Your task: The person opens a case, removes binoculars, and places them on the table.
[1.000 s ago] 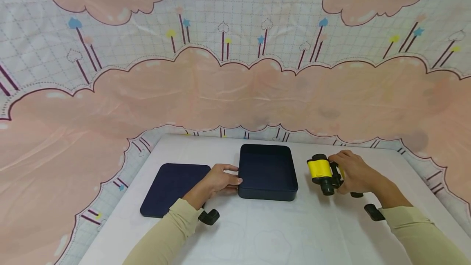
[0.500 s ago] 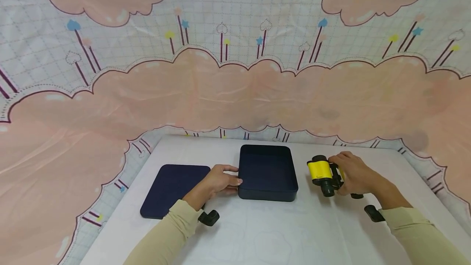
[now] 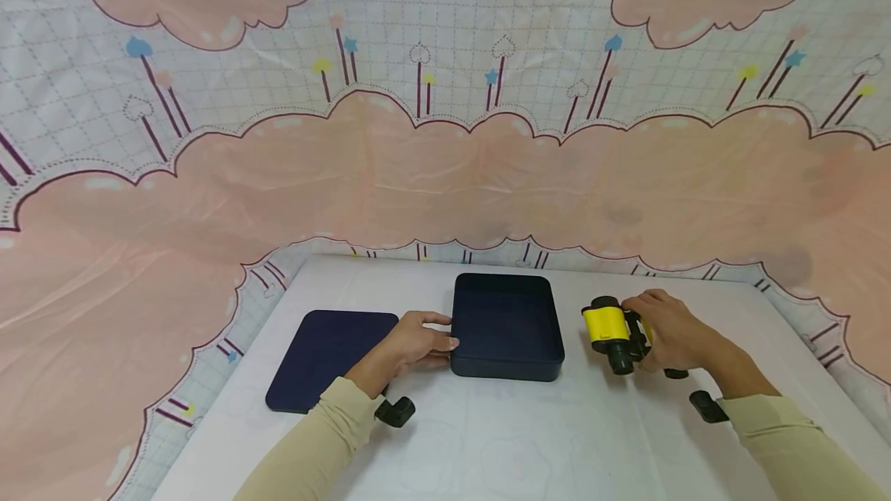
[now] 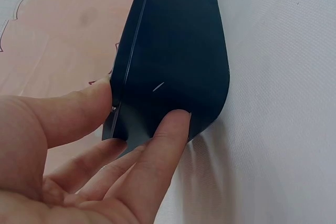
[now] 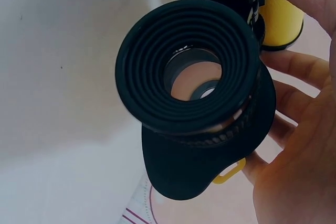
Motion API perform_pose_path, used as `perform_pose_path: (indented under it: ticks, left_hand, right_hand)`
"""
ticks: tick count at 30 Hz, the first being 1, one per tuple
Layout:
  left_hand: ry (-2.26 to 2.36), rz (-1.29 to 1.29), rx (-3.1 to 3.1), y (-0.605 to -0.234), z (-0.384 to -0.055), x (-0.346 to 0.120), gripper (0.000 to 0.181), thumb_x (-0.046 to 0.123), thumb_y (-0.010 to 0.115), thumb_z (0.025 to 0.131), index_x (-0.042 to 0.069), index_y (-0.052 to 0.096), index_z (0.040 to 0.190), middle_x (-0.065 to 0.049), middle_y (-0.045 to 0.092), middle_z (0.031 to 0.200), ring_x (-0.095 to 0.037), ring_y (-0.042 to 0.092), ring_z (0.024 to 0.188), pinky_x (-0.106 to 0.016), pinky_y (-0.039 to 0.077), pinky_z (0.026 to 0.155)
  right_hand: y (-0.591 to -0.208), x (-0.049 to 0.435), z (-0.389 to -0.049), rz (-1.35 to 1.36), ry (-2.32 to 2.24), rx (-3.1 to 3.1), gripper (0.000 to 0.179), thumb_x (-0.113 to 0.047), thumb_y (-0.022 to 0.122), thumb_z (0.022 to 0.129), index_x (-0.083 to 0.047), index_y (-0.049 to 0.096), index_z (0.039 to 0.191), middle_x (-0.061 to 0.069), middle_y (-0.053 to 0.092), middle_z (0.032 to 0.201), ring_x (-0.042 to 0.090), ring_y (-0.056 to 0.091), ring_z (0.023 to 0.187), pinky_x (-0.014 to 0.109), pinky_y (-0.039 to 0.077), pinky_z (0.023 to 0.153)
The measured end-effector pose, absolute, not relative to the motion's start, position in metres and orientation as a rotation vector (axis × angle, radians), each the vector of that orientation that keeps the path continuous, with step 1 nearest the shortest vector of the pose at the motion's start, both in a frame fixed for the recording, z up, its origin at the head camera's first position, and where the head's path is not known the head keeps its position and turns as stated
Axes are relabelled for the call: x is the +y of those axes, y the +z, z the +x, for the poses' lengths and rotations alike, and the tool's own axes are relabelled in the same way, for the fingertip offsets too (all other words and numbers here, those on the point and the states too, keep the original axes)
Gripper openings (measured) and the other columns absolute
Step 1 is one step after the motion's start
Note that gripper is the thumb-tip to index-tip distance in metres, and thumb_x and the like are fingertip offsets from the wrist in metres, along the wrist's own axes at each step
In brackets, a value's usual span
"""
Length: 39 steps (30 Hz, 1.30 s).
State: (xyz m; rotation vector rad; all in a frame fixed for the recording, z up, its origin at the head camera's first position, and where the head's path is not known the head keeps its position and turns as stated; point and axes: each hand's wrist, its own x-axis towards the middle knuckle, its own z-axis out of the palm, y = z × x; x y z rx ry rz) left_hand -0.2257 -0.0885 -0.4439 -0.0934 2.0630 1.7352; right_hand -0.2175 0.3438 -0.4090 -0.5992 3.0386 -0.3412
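Observation:
A dark navy rectangular box [image 3: 506,369], open at the top, stands on the white table. My left hand [image 3: 418,340] touches its left side; in the left wrist view the fingertips [image 4: 176,121] lie against the box's outer wall [image 4: 178,40] and one reaches its rim. To the right of the box, my right hand [image 3: 674,329] grips yellow and black binoculars [image 3: 607,323] from above, with much of their right barrel hidden by the hand. In the right wrist view a ribbed black eyecup [image 5: 136,72] faces the camera, with the fingers curled behind it.
A flat navy lid [image 3: 334,350] lies left of the box, partly covered by the left forearm. Black wrist cameras [image 3: 397,411] hang at both sleeves. A printed cloth [image 3: 487,184] with clouds rises behind the table's back edge.
The right hand and binoculars shift very slightly toward the person. The left hand, box and lid stay where they were.

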Motion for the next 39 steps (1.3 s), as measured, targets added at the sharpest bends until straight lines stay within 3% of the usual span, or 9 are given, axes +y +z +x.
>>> perform_pose_path:
  ticks: [39]
  left_hand:
    - [1.722, -0.099, 2.054, -0.443, -0.225, -0.09, 0.057, -0.001, 0.075, 0.092, -0.001, 0.056, 0.145, -0.023, 0.068, 0.134, -0.02, 0.074, 0.099, -0.045, 0.063, 0.094]
  right_hand:
    - [-0.423, 0.342, -0.223, -0.573, -0.387, 3.014, 0.095, -0.023, 0.1, 0.054, -0.001, 0.058, 0.137, 0.021, 0.064, 0.132, 0.048, 0.044, 0.133, 0.077, 0.035, 0.111]
